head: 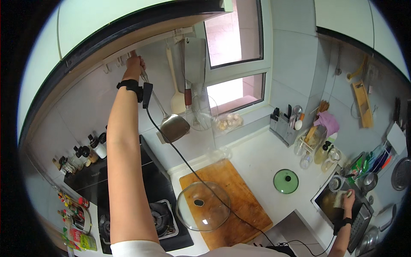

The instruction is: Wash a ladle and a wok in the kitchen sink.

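My left hand [136, 62] is raised to the hook rail [147, 45] under the wall cabinet, its fingers closed round the upper handle of a metal wok spatula [175, 128]. The spatula hangs down against the tiled wall; whether its end is on a hook is hidden by the hand. My right hand [348, 199], far right over the sink [327, 205], holds a pale cloth [339, 199]. A glass pan lid [205, 218] lies partly on a wooden cutting board [237, 192]. A cream spatula [177, 99] and a cleaver [194, 61] hang right of the left hand.
A gas stove [160, 180] is below the left arm, with seasoning jars [96, 147] behind it. A green lid [285, 181] lies on the white counter [257, 160]. A utensil holder [282, 130] and bottles [321, 154] stand by the wall. A black cable [192, 170] crosses the view.
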A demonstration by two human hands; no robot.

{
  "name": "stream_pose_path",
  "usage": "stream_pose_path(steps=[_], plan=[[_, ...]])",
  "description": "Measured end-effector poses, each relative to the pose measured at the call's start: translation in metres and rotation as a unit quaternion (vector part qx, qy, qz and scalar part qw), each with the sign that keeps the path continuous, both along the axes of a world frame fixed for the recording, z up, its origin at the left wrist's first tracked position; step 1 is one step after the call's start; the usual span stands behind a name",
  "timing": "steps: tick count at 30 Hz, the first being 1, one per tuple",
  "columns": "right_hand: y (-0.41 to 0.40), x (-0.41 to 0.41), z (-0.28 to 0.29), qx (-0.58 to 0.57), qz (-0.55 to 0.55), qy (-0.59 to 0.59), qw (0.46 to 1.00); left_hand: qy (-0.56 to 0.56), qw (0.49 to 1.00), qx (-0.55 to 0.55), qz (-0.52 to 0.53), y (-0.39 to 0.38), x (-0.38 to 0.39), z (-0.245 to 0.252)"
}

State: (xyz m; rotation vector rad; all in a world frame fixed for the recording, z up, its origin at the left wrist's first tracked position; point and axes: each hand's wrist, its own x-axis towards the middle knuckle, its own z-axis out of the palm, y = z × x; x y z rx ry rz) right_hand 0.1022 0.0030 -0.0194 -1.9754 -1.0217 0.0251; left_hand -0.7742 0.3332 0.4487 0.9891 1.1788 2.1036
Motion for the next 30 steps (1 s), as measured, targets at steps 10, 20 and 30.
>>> stream_pose_path(steps=[10, 20, 30], plan=[[-0.011, -0.032, 0.037, -0.053, -0.019, 0.043, 0.997, 0.081, 0.996, -0.038, 0.009, -0.009, -0.021, -0.012], [0.002, -0.008, -0.02, -0.079, -0.008, 0.021, 0.997, 0.153, 0.984, -0.091, -0.019, 0.043, -0.068, -0.05], [-0.03, 0.028, 0.006, -0.185, -0.098, 0.061, 0.976, 0.227, 0.96, -0.161, 0.015, 0.06, -0.102, -0.101]])
